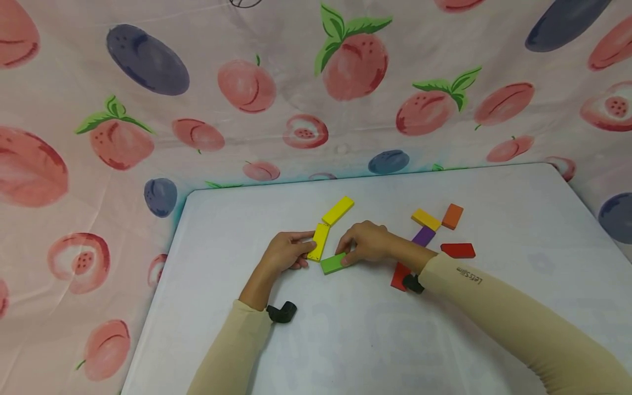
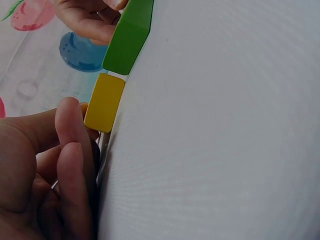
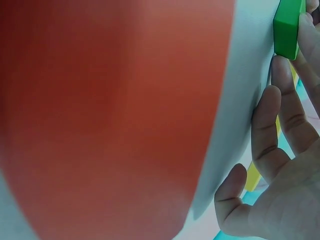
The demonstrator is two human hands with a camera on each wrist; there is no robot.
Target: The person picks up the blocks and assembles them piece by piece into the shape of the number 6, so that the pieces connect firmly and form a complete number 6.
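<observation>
Because the near yellow block [image 1: 320,240] lies with its closer end just beside the green block [image 1: 332,264], we judge the step in hand to be a careful lining-up of the two. Our left hand [image 1: 286,250] grips the near yellow block with the thumb over its edge, while our right hand [image 1: 367,241] pinches the green block to the right of that closer end, a sliver of gap between them. To do it well, we should steady the yellow with light pressure, slide the green flat rather than lift it, and release without a sideways tug. Off the yellow's farther end, the far yellow block [image 1: 338,211] could be knocked askew by a push. Well to the right of the near yellow block are an amber block [image 1: 426,219], an orange block [image 1: 452,216], a purple block [image 1: 423,236] and two red blocks [image 1: 457,250], so our right forearm [image 1: 410,254] needs care there. Around the near yellow block spreads a white tabletop [image 1: 336,345], apparently smooth enough for easy sliding; well beyond it and to its left hangs a fruit-print cloth [image 1: 296,33].
</observation>
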